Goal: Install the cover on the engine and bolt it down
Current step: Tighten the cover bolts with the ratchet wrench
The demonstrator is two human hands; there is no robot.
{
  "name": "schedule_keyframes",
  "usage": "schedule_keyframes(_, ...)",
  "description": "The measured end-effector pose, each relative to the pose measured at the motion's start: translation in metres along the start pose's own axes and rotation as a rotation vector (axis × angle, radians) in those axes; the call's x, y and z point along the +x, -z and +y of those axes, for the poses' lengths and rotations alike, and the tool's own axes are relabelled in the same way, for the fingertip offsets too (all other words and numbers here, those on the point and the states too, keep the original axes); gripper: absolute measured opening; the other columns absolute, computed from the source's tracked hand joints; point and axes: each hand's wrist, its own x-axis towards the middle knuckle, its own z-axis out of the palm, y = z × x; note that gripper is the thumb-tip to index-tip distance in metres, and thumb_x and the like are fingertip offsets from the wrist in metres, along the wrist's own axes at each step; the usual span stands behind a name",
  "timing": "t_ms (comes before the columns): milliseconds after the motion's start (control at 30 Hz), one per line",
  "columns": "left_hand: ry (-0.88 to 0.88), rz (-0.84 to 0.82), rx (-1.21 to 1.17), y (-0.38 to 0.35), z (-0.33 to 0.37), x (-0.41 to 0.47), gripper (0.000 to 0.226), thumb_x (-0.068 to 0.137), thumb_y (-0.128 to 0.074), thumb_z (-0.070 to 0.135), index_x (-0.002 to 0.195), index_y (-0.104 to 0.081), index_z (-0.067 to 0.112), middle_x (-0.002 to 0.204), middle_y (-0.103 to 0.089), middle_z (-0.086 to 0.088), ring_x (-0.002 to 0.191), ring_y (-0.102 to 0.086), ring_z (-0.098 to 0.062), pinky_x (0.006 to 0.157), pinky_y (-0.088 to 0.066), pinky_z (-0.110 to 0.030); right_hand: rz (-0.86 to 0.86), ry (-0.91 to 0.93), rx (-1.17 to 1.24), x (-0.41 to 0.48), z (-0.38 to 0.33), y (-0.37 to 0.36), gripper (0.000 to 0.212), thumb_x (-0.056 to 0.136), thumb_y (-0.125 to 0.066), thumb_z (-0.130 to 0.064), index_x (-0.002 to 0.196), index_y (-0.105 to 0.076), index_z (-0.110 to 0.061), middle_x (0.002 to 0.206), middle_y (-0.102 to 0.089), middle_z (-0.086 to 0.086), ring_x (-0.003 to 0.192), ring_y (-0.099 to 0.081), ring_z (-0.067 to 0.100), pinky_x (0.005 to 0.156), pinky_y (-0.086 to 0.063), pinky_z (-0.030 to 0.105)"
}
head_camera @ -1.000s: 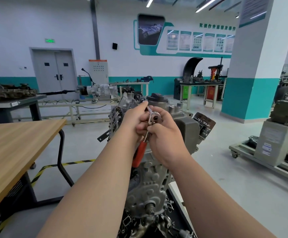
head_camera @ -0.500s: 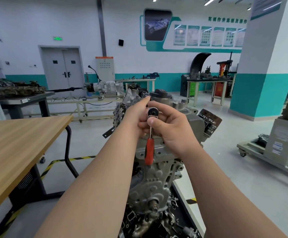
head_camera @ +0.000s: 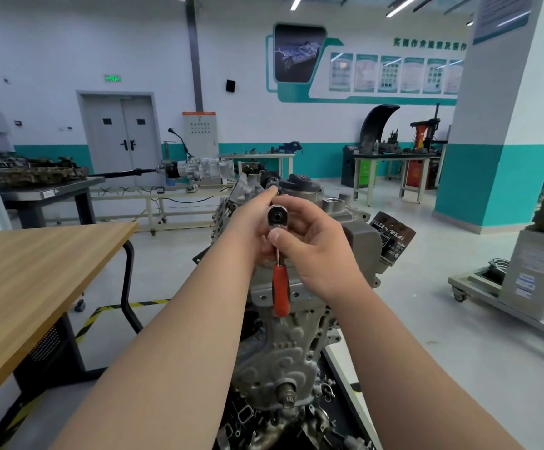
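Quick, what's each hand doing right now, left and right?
Left hand: up against the ratchet head, its grip hidden, so cannot be told.
Right hand: closed, thumb and fingers pinching the ratchet head.

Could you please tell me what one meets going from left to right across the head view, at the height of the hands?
At that height: wooden table → left hand → ratchet → right hand → oil filter → teal-and-white pillar.
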Motion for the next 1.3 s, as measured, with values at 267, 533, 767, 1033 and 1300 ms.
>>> schedule_keyframes(267,-0.09,0.006,-0.009,-0.005,-0.004,-0.002,0.028,0.093,-0.056,0.041,0.091,-0.059,0.013,0.075,-0.053,-0.003,0.058,-0.046,-0.013,0.053,-0.036,-0.025,-0.13,0.05,-1.331,0.01,-0.044,-0.002,0.034,0.099,-0.041,-0.023,0.132,-0.038,-0.017,0.118,-0.06,0.005,0.095,-0.059,0.022,0.07,-0.045,0.035)
schedule_keyframes(533,-0.11,0.017,-0.021,-0.009,-0.007,-0.005,0.029,0.094,-0.054,0.044,0.084,-0.059,0.018,0.081,-0.053,-0.003,0.08,-0.048,-0.02,0.072,-0.036,-0.031,-0.317,-0.052,-1.734,0.012,-0.073,-0.012,0.041,0.097,-0.039,-0.011,0.135,-0.031,-0.001,0.102,-0.055,0.013,0.088,-0.055,0.031,0.065,-0.037,0.037)
schedule_keyframes(767,-0.094,-0.061,-0.024,0.001,-0.01,-0.011,0.04,0.096,-0.048,0.046,0.082,-0.07,0.015,0.073,-0.068,-0.007,0.067,-0.053,-0.02,0.064,-0.042,-0.031,0.168,-0.511,-0.428,0.005,-0.041,-0.037,0.044,0.102,-0.036,-0.034,0.133,-0.043,-0.003,0.122,-0.06,0.02,0.106,-0.061,0.035,0.091,-0.052,0.048)
schedule_keyframes(1033,-0.183,0.072,-0.09,-0.009,-0.013,-0.001,0.036,0.094,-0.056,0.033,0.068,-0.072,0.014,0.059,-0.064,0.002,0.068,-0.044,-0.016,0.061,-0.034,-0.029,0.128,-0.494,-0.525,0.009,-0.048,-0.017,0.042,0.102,-0.035,-0.031,0.127,-0.048,0.0,0.095,-0.056,0.015,0.077,-0.056,0.03,0.074,-0.053,0.04)
schedule_keyframes(1300,-0.168,0.053,-0.088,-0.013,-0.011,-0.003,0.023,0.097,-0.049,0.032,0.089,-0.059,0.013,0.083,-0.054,-0.008,0.072,-0.047,-0.022,0.066,-0.036,-0.03,0.004,-0.339,-1.352,0.023,-0.074,-0.015,0.05,0.095,-0.046,-0.011,0.139,-0.025,-0.001,0.111,-0.051,0.016,0.089,-0.054,0.033,0.068,-0.042,0.041)
